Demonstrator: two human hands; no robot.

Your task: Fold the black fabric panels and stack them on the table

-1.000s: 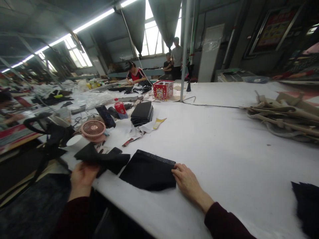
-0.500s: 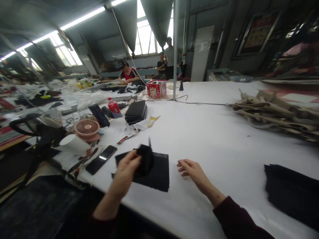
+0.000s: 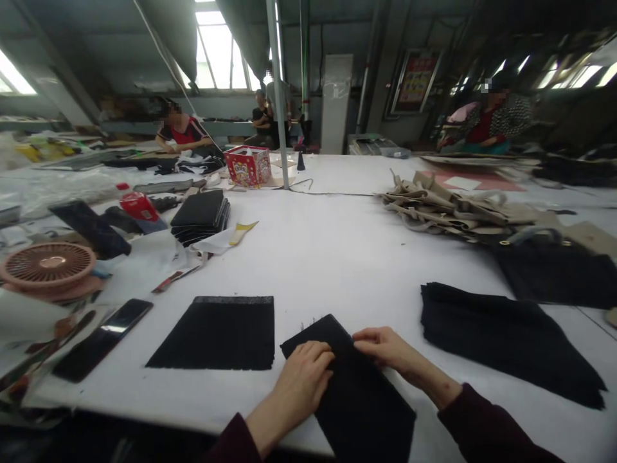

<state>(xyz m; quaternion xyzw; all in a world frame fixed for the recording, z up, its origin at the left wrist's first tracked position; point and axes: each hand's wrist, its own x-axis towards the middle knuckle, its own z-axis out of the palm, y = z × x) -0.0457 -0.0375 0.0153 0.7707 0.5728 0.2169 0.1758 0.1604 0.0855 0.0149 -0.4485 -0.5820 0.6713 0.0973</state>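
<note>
A black fabric piece (image 3: 362, 399) lies at a slant on the white table in front of me, its lower end running out of view at the bottom. Across its upper left part rests my left hand (image 3: 304, 373), fingers together and curled onto the cloth. At the upper right edge, my right hand (image 3: 385, 347) pinches the fabric between thumb and fingers. To the left, a squarish black fabric piece (image 3: 216, 334) lies flat with a greyish strip along its top. A larger stack of black fabric (image 3: 501, 344) sits right of my right hand.
On the left are a phone (image 3: 103, 337), a pink fan (image 3: 51, 267), a red-capped bottle (image 3: 139, 207) and stacked black pieces (image 3: 202, 215). A beige fabric heap (image 3: 448, 209) lies back right. A pole (image 3: 278, 96) rises behind a red box (image 3: 248, 166). Several people are farther off.
My view has turned right. The dark piece lifted in my left hand is gone from the air; a black fabric piece now lies before me. My right hand, empty before, now grips its edge.
</note>
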